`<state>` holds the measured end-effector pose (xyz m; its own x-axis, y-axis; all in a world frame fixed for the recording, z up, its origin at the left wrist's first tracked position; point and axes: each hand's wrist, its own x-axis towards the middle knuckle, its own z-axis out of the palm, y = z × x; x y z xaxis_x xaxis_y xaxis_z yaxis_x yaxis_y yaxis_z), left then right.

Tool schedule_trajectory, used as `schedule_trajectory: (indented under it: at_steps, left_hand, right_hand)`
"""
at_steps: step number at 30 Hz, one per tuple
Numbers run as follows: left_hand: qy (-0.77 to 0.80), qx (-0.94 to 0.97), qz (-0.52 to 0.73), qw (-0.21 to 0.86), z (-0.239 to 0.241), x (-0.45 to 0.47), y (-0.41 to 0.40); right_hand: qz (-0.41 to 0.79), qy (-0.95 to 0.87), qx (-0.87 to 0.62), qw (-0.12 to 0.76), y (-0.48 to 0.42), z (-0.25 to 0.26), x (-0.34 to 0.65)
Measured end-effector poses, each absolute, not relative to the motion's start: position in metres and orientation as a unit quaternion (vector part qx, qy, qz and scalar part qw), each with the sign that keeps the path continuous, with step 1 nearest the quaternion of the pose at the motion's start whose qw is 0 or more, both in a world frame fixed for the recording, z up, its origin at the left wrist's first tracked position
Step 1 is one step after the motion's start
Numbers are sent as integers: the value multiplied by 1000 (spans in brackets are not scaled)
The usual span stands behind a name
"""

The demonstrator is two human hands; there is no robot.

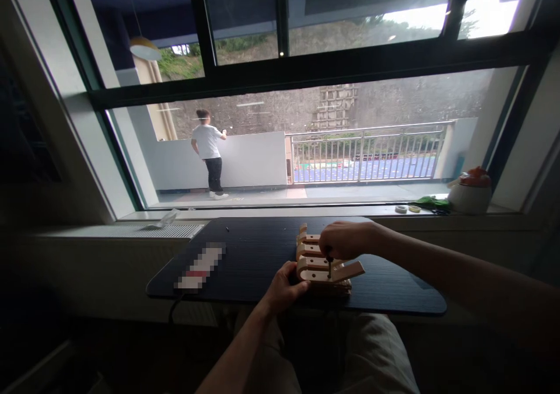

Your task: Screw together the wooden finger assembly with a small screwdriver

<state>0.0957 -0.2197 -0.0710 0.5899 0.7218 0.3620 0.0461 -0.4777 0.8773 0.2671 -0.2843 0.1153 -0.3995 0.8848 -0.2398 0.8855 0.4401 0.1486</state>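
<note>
A pale wooden piece (312,275) with several curved, slotted strips and small dark holes rests on the dark table. Its near left corner is held by my left hand (285,289), thumb along the front and fingers round the side. Above it, my right hand (345,239) is closed in a fist round a screwdriver (329,267). Most of the handle is hidden in the fist; the thin shaft points straight down onto the nearest strip. Beside the shaft, a flat wooden slat (350,271) sticks out to the right at a slant.
On the dark table (254,260), a blurred white strip (199,268) with a cable lies left. Two tape rolls (406,209), something green (431,202) and a white pot (470,194) stand on the sill. Clear plastic (167,218) lies left. A person (209,149) stands outside the window.
</note>
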Motion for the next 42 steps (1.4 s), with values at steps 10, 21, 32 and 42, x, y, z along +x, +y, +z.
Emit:
schedule_trajectory:
  at_steps: [10, 21, 32, 42]
  left_hand:
    - [261, 766, 361, 463, -68, 95, -222]
    - [254, 769, 371, 455, -64, 96, -225]
    - [234, 756, 390, 470, -74, 98, -220]
    - [240, 756, 402, 457, -77, 99, -222]
  right_hand:
    - [-42, 837, 539, 91, -291, 104, 286]
    - [24, 797, 590, 129, -289, 99, 259]
    - [32, 781, 600, 173, -297, 118, 255]
    - [78, 769, 618, 147, -300, 98, 256]
